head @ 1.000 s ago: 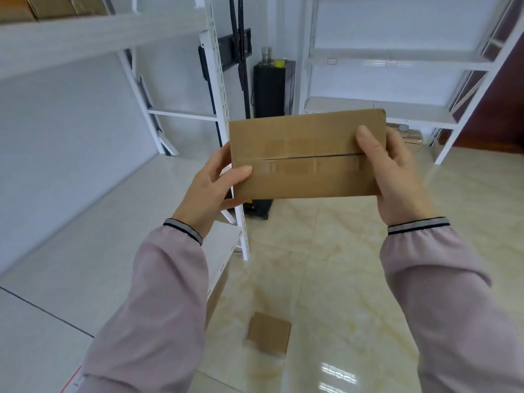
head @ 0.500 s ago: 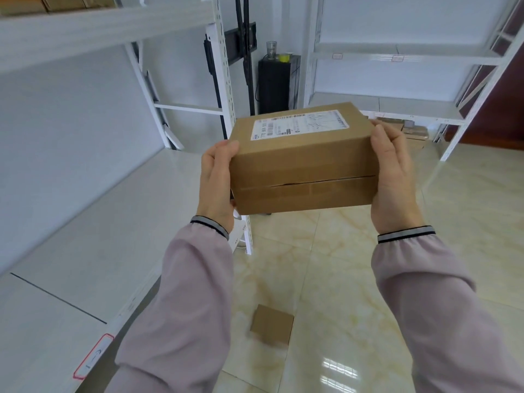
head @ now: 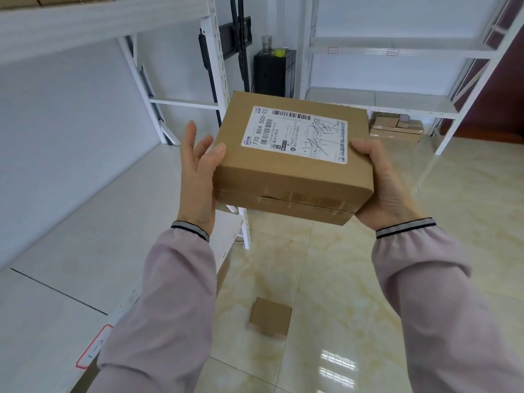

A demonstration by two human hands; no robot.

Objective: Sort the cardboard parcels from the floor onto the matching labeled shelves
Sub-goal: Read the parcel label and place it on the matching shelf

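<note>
I hold a brown cardboard parcel (head: 286,182) in front of me at chest height, its white shipping label (head: 296,133) turned up toward me. My left hand (head: 198,177) presses against its left end, thumb on the top edge and fingers partly spread. My right hand (head: 382,185) grips the right end, thumb on top. A small cardboard parcel (head: 270,319) lies on the tiled floor below. More parcels (head: 395,127) are stacked under the far rack.
A white shelf (head: 85,222) runs along my left, with a red-framed label (head: 92,347) on its front edge. A second white rack (head: 380,97) stands at the back right. A black cabinet (head: 273,72) and a screen stand (head: 241,38) fill the corner.
The parcel has been tipped toward me, so its label face now shows fully. My left fingers have loosened and spread along the left end.
</note>
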